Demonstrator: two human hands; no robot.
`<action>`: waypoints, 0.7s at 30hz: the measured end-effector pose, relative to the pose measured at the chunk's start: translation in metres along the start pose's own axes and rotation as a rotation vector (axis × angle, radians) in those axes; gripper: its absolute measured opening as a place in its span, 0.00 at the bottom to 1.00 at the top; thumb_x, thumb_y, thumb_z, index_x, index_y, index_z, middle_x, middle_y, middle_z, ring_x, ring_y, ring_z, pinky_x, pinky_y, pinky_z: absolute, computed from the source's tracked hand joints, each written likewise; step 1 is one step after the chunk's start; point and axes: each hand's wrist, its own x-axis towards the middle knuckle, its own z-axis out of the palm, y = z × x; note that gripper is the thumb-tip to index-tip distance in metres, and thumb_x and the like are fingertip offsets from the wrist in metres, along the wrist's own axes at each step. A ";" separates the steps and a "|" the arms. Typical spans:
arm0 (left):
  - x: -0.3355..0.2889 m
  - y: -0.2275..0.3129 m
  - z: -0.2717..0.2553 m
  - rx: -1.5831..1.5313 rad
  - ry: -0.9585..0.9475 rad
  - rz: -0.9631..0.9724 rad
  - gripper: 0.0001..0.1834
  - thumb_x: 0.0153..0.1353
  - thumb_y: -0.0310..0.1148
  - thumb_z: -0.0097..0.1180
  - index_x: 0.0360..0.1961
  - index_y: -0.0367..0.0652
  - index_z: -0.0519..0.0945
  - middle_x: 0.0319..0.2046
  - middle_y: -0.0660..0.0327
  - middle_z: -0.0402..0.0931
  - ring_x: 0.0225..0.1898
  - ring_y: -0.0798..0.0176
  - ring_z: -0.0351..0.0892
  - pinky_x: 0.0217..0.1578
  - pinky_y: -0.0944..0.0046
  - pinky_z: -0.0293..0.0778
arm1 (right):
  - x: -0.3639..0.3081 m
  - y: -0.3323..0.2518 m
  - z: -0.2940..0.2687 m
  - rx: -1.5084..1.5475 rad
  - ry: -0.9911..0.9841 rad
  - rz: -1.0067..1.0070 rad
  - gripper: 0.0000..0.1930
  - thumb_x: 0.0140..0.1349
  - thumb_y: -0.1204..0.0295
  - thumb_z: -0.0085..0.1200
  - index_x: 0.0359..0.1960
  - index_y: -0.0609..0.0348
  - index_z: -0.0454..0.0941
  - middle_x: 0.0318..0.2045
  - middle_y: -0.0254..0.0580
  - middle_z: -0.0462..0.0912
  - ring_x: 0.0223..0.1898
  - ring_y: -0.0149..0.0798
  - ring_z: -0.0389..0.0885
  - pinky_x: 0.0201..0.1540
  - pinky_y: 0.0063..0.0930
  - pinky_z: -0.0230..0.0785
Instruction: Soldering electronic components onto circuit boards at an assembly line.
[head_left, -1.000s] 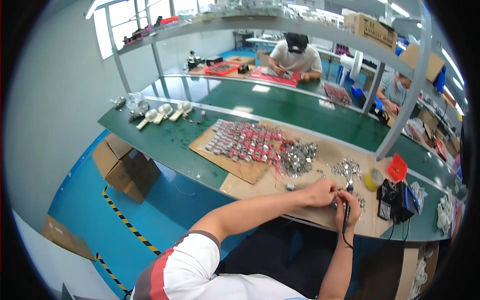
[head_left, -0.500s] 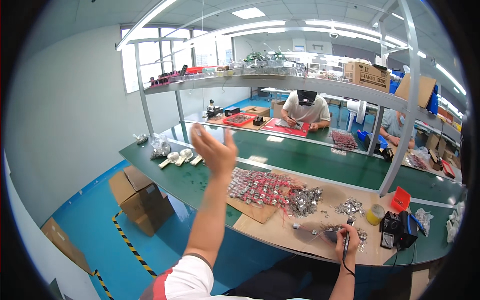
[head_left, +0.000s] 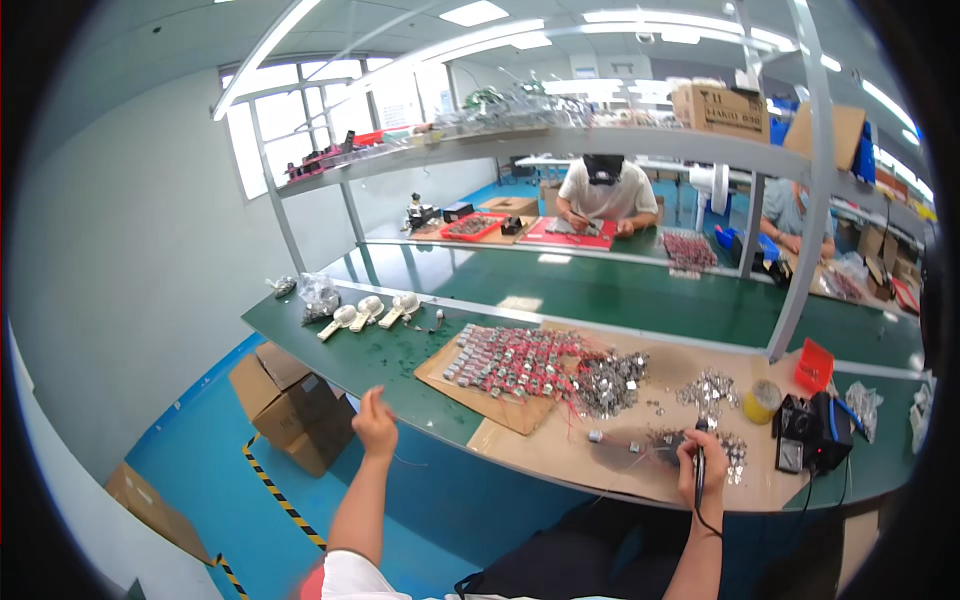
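Observation:
My right hand (head_left: pixel 703 470) grips a black soldering iron (head_left: pixel 700 452) like a pen over the brown board (head_left: pixel 585 480). Its tip end is beside a pile of small metal pieces (head_left: pixel 735 455). Two small block-shaped parts (head_left: pixel 596 436) lie to the left of that hand. Off the table's front edge, my left hand (head_left: pixel 375 425) is raised with its fingers curled together. A thin wire (head_left: pixel 410 463) shows beside its wrist; whether the fingers hold it is hidden. Rows of small silvery parts with red wires (head_left: pixel 510 360) lie on a cardboard sheet (head_left: pixel 490 405).
Heaps of metal pieces (head_left: pixel 612 385) lie mid-board. At right stand a yellow round container (head_left: pixel 762 402), a red bin (head_left: pixel 814 368) and a black soldering station (head_left: pixel 800 435). White fan-like devices (head_left: pixel 370 310) rest at left. A shelf (head_left: pixel 560 145) spans above; two people sit beyond.
My left hand has come down and back toward me from above the table, its spread fingers now curled. My right hand keeps the soldering iron in nearly the same place. The view has shifted slightly.

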 end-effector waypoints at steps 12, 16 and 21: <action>-0.124 0.042 -0.023 0.443 -0.648 0.005 0.15 0.71 0.33 0.65 0.29 0.32 0.83 0.24 0.50 0.81 0.23 0.47 0.79 0.28 0.56 0.76 | 0.018 0.007 0.007 0.062 -0.050 -0.029 0.19 0.58 0.90 0.64 0.50 0.60 0.83 0.32 0.42 0.84 0.32 0.39 0.85 0.37 0.30 0.78; -0.123 0.193 0.045 -0.454 -0.678 0.179 0.04 0.70 0.22 0.64 0.43 0.32 0.84 0.37 0.54 0.83 0.34 0.64 0.84 0.36 0.65 0.83 | 0.014 0.002 0.009 0.088 -0.045 -0.009 0.19 0.57 0.90 0.64 0.50 0.61 0.83 0.32 0.42 0.85 0.32 0.38 0.86 0.37 0.28 0.79; -0.117 0.297 0.139 -0.749 -0.831 0.291 0.15 0.67 0.25 0.67 0.54 0.32 0.84 0.39 0.51 0.87 0.34 0.60 0.87 0.34 0.63 0.81 | 0.021 -0.019 0.018 0.121 -0.025 0.001 0.19 0.59 0.89 0.65 0.51 0.60 0.83 0.33 0.42 0.86 0.34 0.38 0.87 0.39 0.27 0.80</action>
